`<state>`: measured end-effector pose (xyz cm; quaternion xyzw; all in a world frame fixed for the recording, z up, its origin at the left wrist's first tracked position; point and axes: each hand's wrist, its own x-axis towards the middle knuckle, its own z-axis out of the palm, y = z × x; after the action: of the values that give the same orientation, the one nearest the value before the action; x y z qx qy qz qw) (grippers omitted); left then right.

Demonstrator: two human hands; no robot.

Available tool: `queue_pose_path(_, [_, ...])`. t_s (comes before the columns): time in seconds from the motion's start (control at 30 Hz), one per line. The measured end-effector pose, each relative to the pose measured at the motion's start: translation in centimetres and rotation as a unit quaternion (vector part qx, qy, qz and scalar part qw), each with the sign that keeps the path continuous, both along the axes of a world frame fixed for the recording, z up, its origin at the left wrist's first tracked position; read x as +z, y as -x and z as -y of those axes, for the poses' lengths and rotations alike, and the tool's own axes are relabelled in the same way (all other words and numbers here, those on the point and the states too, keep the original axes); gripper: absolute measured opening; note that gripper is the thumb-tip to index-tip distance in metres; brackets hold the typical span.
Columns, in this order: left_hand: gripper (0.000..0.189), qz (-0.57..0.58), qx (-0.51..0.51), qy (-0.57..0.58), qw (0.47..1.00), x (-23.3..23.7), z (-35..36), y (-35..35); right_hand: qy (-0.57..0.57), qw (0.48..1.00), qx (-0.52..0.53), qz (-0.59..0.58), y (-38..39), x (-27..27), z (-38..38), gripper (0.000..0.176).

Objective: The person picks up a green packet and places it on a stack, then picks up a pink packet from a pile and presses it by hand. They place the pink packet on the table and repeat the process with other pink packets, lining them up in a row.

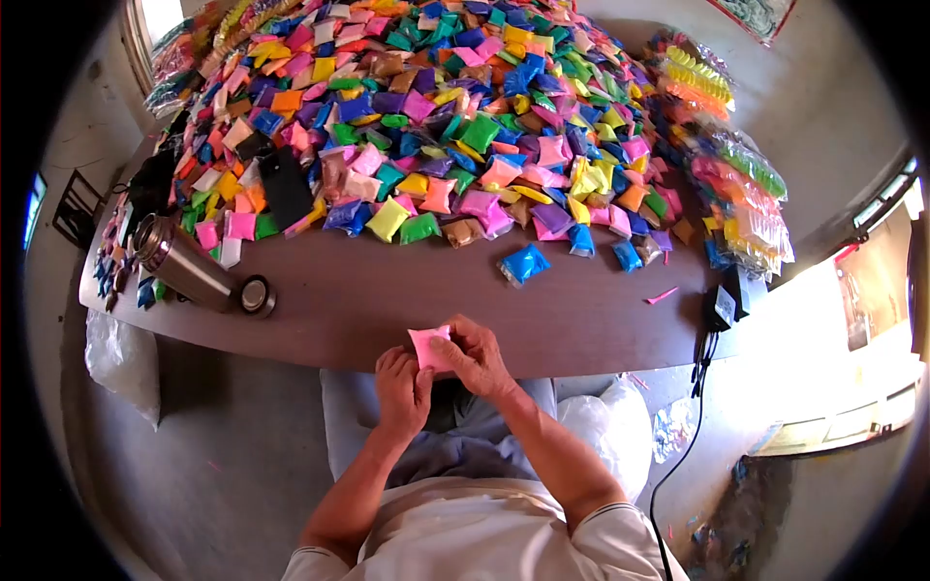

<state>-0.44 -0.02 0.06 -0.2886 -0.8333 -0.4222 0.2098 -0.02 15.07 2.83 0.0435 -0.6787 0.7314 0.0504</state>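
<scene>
A small pink packet (428, 347) is held between my two hands at the table's front edge. My right hand (476, 358) pinches its right side, thumb on the upper face. The fingers of my left hand (402, 389) are closed at the packet's lower left edge. Beyond my hands a large heap of colourful packets (417, 107) covers the back of the brown table (368, 300). A blue packet (524, 264) lies apart, in front of the heap.
A steel flask (184, 263) lies at the left beside its round lid (257, 295). A black phone (285, 189) rests against the heap. Bundled packets (741, 194) and a black adapter with cables (720, 308) are at the right. White plastic bags (610, 431) stand below the table.
</scene>
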Motion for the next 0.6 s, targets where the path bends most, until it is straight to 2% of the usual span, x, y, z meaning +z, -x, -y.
queue_pose_path(0.17, [0.025,-0.009,0.009,0.015,1.000,-0.1,-0.2,0.0,-0.087,0.994,-0.056,-0.034,0.0,0.4,0.3,0.021])
queue_pose_path(0.3, [0.025,-0.010,0.006,0.019,1.000,-0.4,-0.2,0.1,-0.093,0.992,-0.073,-0.038,0.2,0.0,0.3,0.020])
queue_pose_path(0.5, [0.029,-0.009,0.000,0.034,0.999,-1.3,0.1,0.0,-0.170,0.975,-0.135,-0.051,0.2,0.4,1.1,0.016])
queue_pose_path(0.6, [0.031,-0.032,-0.010,0.020,0.999,-1.8,0.2,0.1,-0.222,0.960,-0.138,-0.095,0.5,0.6,1.3,0.014])
